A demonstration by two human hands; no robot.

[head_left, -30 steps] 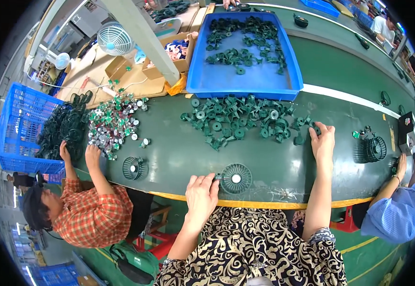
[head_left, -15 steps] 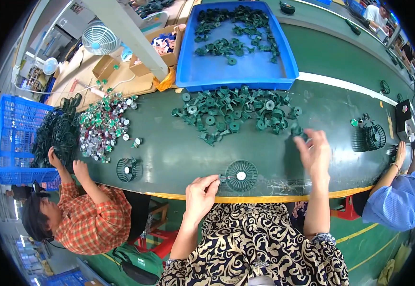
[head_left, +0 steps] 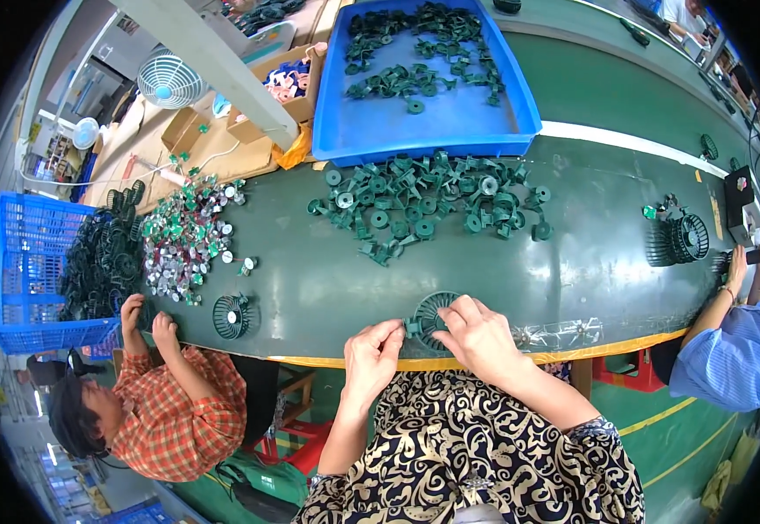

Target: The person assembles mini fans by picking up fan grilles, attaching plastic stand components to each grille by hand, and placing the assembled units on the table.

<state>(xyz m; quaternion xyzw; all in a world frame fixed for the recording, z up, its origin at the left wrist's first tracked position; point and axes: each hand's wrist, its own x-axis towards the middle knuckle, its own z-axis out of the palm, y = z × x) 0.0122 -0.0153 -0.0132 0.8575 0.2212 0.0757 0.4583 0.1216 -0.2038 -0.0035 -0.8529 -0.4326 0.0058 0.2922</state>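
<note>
A round dark green fan cage [head_left: 424, 325] with thin ribs sits at the table's front edge. My left hand [head_left: 373, 354] pinches the short stub on its left side between thumb and fingers. My right hand [head_left: 478, 336] is over the cage's right half, its fingers drawn together at the centre. The fingertips and anything between them are hidden, as is the cage's middle. Beyond my hands lies a loose pile of dark green fan blades [head_left: 423, 203] with round hubs.
A blue tray [head_left: 428, 150] with more blades stands behind the pile. To the left lie small motors [head_left: 189, 236], another fan cage [head_left: 231, 316] and a blue crate [head_left: 13, 262]. A co-worker [head_left: 166, 402] sits left, another [head_left: 725, 358] right, near a fan cage [head_left: 687, 237].
My right hand has come from the near right side of the blade pile down and left onto the fan cage. My left hand stays on the cage's stub.
</note>
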